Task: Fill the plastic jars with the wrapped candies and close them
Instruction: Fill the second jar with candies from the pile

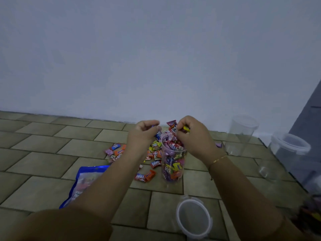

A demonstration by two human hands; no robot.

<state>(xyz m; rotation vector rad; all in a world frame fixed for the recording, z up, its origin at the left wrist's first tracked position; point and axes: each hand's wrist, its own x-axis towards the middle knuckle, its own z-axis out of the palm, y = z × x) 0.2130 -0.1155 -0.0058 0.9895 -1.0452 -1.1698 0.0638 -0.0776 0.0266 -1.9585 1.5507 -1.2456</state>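
Jar stood upright on tiled floor, filled near rim. Wrapped candies scattered at left of jar. Left hand and right hand held above mouth, fingers curled, candies pinched. Lid laid near.

both arms reach forward, left grip and right grip curled.

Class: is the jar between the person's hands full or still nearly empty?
Full: wrapped candies fill the jar to its rim and heap above it; no lid on it.
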